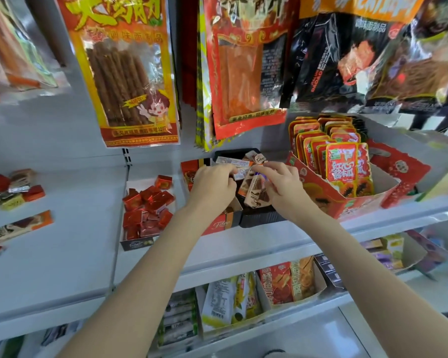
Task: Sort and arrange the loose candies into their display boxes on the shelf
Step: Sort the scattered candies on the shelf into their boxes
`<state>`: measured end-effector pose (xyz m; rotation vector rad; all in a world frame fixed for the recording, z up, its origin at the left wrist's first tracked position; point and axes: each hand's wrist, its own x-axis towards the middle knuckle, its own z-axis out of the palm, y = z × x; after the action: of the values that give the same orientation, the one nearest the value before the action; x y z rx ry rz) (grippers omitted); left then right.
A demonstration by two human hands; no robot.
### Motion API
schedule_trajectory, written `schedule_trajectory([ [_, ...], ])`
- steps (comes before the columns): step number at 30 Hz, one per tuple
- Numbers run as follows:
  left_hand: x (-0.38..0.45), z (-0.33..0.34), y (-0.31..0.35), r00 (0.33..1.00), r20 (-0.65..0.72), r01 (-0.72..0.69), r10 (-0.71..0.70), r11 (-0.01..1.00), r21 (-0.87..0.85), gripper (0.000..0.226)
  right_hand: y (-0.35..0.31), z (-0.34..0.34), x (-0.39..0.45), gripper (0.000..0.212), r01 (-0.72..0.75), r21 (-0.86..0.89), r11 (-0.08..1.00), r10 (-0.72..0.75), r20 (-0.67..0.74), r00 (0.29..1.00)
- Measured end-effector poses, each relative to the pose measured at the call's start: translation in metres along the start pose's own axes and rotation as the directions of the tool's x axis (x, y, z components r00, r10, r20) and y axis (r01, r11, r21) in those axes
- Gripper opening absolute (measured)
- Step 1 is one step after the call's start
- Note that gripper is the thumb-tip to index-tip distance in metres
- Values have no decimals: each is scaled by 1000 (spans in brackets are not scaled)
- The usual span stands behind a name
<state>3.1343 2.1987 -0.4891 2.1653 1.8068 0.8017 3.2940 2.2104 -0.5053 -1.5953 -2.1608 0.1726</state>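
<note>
Pinching candy bars (254, 188) | left hand (212, 184), right hand (282, 186) | over black tray (261, 218) front edge

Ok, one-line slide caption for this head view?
Both hands, left and right, arrange long candy bars in a black display box.

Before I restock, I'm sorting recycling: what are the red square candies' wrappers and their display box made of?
Red square candies: wrappers look like metallic foil, glossy and creased with bright glints. Display box: probably printed cardboard, matte, with flat walls and a folded edge; not certain.
</note>
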Motion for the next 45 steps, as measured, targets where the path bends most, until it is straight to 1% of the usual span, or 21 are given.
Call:
schedule_trajectory([
  [2,-10,-10,-9,1000,-14,-18,18,1000,-2,33,-7,-2,0,43,17,-9,1000,-17,-14,1000],
  [4,-21,-20,-22,999,-10,-36,36,999,15,31,-19,-4,-1,41,52,9,999,-52,-70,996],
  [7,-39,-40,-46,1000,-12,-10,10,998,56,29,-50,-2,-4,34,186,60,981,-170,-207,963],
  [9,-52,-56,-66,999,-40,13,-9,996,92,28,-77,5,-5,31,279,93,956,-254,-219,942],
  [11,-66,-74,-91,996,-66,65,-56,990,128,28,-109,19,-4,32,363,119,924,-343,-159,926],
  [14,-86,-100,-139,982,-71,185,-173,959,217,30,-160,50,2,36,463,184,867,-465,-38,885],
  [17,-105,-123,-187,951,-100,308,-292,920,244,32,-207,85,17,43,456,256,852,-490,87,868],
  [19,-118,-137,-213,919,-121,394,-375,880,264,37,-236,108,36,43,446,330,832,-514,154,844],
  [21,-130,-147,-239,887,-101,459,-450,842,285,42,-265,132,59,42,441,391,808,-542,197,817],
  [24,-146,-157,-271,859,-35,502,-512,825,258,43,-307,165,93,41,403,448,798,-544,249,801],
  [26,-152,-162,-284,841,7,524,-542,817,240,45,-334,187,114,40,415,440,796,-555,261,790],
  [28,-155,-166,-294,823,22,545,-567,800,251,50,-361,210,133,41,445,395,804,-568,287,771],
  [30,-155,-171,-300,803,19,576,-595,785,229,56,-386,230,146,46,500,298,813,-581,361,730],
  [31,-155,-173,-301,794,21,591,-608,778,212,58,-395,241,151,50,526,233,818,-572,428,700],
  [33,-153,-175,-303,781,41,600,-623,768,225,62,-405,250,155,55,575,86,813,-520,552,652],
  [34,-152,-175,-302,778,62,594,-625,764,251,65,-407,250,155,56,606,34,794,-510,581,635],
  [36,-152,-175,-299,771,113,580,-627,764,283,75,-403,239,156,53,642,22,766,-528,591,610],
  [39,-154,-178,-296,760,195,567,-621,778,270,92,-381,211,151,50,674,63,736,-577,579,576],
  [41,-156,-178,-292,763,249,539,-597,799,265,98,-360,199,142,47,661,124,740,-595,579,558],
  [43,-155,-175,-289,810,253,482,-530,846,229,89,-341,193,131,39,636,204,744,-623,554,551],
  [45,-153,-171,-282,870,231,402,-436,898,178,73,-327,183,119,29,581,294,759,-639,510,577],
])
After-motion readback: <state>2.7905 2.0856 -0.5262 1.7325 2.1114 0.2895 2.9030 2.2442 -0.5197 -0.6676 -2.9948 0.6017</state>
